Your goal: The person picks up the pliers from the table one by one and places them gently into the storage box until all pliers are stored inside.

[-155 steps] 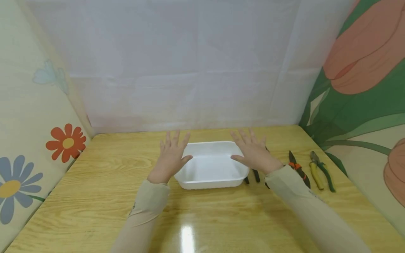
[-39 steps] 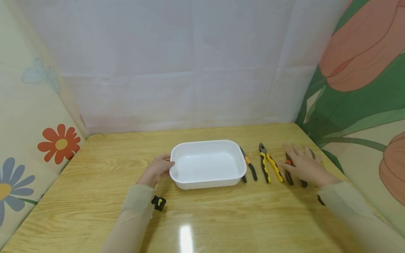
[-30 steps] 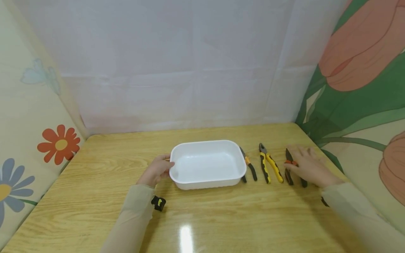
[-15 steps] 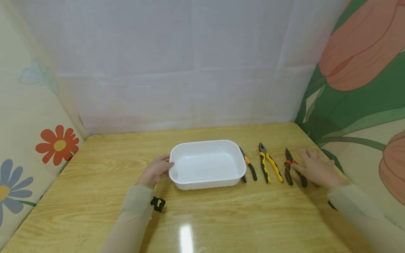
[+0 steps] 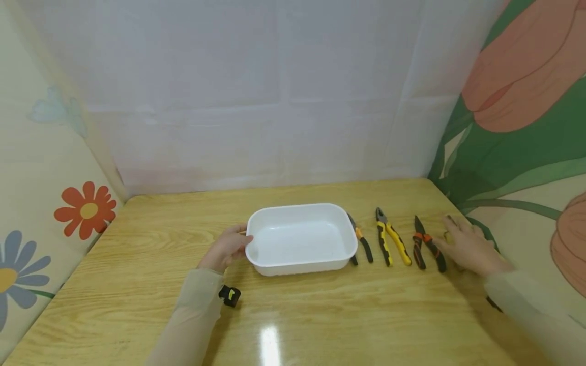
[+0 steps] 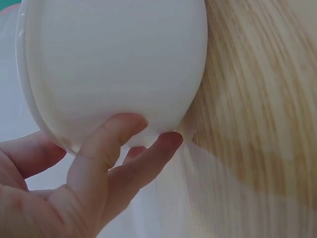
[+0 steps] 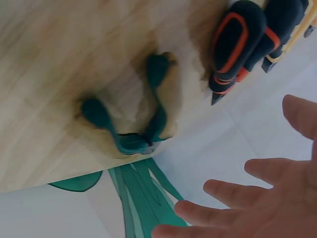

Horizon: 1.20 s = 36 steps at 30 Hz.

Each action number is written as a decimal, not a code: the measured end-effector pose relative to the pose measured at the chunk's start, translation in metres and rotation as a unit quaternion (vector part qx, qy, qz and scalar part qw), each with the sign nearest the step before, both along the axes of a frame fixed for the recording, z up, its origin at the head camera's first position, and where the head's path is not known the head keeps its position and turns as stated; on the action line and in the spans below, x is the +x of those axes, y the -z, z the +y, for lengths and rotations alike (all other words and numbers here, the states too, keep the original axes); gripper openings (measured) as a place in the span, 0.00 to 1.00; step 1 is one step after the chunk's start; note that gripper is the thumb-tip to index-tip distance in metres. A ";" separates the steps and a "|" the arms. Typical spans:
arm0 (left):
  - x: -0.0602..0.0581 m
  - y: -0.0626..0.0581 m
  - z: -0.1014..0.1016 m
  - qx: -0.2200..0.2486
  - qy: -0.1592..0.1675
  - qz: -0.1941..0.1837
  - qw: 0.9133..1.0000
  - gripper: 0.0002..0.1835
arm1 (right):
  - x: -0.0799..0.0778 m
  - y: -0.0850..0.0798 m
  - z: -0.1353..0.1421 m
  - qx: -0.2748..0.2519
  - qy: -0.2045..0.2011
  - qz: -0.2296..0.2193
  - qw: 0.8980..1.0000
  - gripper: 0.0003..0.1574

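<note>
My left hand (image 5: 225, 249) grips the left end of a white rectangular plastic basin (image 5: 299, 267). The thumb lies at the rim, and in the left wrist view the fingertips (image 6: 171, 139) press the outer wall low down. At the right of the table my right hand (image 5: 471, 248) is spread, palm down, with nothing in it. It hovers over green-handled pliers (image 7: 157, 72), which it mostly covers in the head view. Just left of that hand lie pliers with black and red handles (image 5: 436, 251).
Yellow and black pliers (image 5: 397, 244) lie between the basin and the red-handled ones. Orange and black pliers (image 5: 366, 250) sit right beside the basin, partly behind its rim. A white cloth (image 5: 192, 101) hangs behind the wooden table (image 5: 151, 284), with flowered panels at both sides.
Both hands were spread over the basin at first. My left hand has since taken its left end. The right hand has swept rightward, off the red-handled pliers and over the green-handled ones.
</note>
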<state>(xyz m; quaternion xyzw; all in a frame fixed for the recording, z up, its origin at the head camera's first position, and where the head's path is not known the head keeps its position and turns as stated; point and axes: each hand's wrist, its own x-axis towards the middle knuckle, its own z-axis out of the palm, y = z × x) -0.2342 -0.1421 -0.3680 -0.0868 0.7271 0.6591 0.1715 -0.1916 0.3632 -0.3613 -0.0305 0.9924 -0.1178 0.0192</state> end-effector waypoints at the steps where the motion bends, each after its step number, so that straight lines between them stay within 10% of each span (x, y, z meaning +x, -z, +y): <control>1: 0.000 0.000 0.000 0.000 0.000 -0.001 1.000 0.27 | 0.000 0.001 0.001 -0.001 0.003 -0.003 1.000 0.50; 36: -0.002 0.001 0.000 -0.009 -0.004 -0.003 1.000 0.27 | -0.013 0.027 0.042 0.022 0.003 -0.063 0.998 0.55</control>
